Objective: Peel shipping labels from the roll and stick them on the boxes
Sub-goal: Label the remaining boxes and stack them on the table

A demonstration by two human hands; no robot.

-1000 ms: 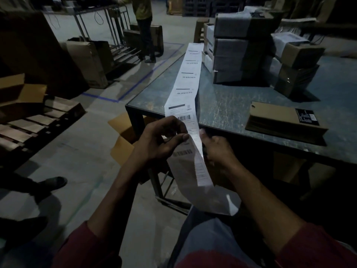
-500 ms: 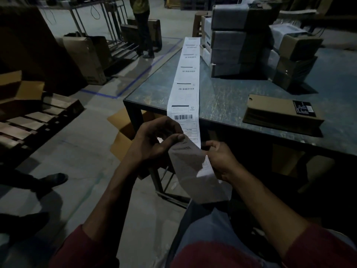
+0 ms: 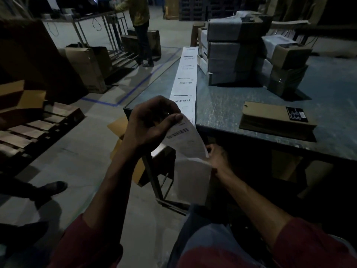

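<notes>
A long white strip of shipping labels [image 3: 185, 74] runs down the left side of the grey table [image 3: 228, 109] and hangs over its near edge. My left hand [image 3: 150, 120] pinches a printed label [image 3: 183, 138] at its top corner, in front of the table's edge. Lower and to the right, my right hand [image 3: 218, 155] grips the glossy backing paper [image 3: 193, 180], which has come away from the label and hangs down. A flat brown box [image 3: 274, 117] with a black sticker lies on the table to the right. Stacked wrapped boxes [image 3: 231, 55] stand at the far end.
More brown boxes [image 3: 289, 68] stand at the back right of the table. A person [image 3: 141, 29] stands by a metal rack far off. Wooden pallets [image 3: 29, 128] and cardboard cartons [image 3: 85, 68] fill the floor at left. Someone's shoe [image 3: 52, 188] shows at the left.
My right hand has pulled the backing paper down and away, so the label has separated from it. My left hand has kept its pinch on the label's top and risen slightly.
</notes>
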